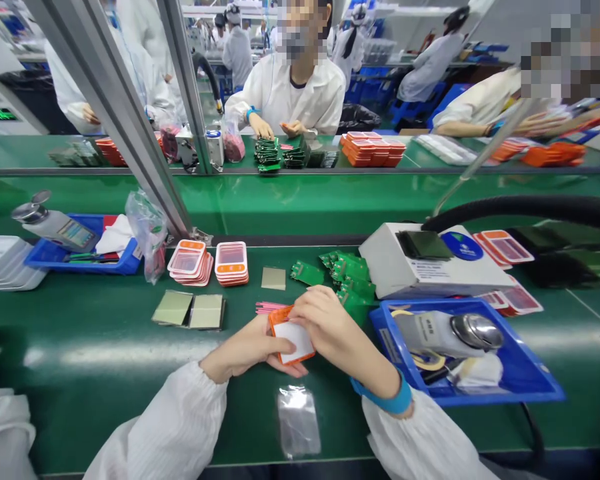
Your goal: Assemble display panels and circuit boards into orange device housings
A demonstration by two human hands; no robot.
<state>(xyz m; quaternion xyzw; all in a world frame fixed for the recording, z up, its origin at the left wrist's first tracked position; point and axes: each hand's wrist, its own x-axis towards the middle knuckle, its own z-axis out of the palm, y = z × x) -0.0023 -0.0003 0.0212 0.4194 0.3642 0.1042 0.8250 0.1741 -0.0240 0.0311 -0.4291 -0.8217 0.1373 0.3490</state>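
Between my hands is an orange plastic case [294,341] with a white panel inside its rim. My left hand [253,347] is wrapped round its left side, thumb lying on the white panel. Bent over the upper right edge, the fingers of my right hand [325,323] grip the case. Pink strips [270,307] lie just behind it. A clear plastic sheet or sleeve [299,421] rests on the green bench in front. Green circuit boards [347,273] are heaped beyond my right hand, and a single pale square panel [273,278] lies left of them.
Stacks of orange-and-white cases [231,263] and square panels [190,310] stand at the left. A blue tray [535,373] with a metal-topped bottle is close to my right arm. Behind it sits a white box [395,263]. A metal post [125,113] rises at left; co-workers sit opposite.
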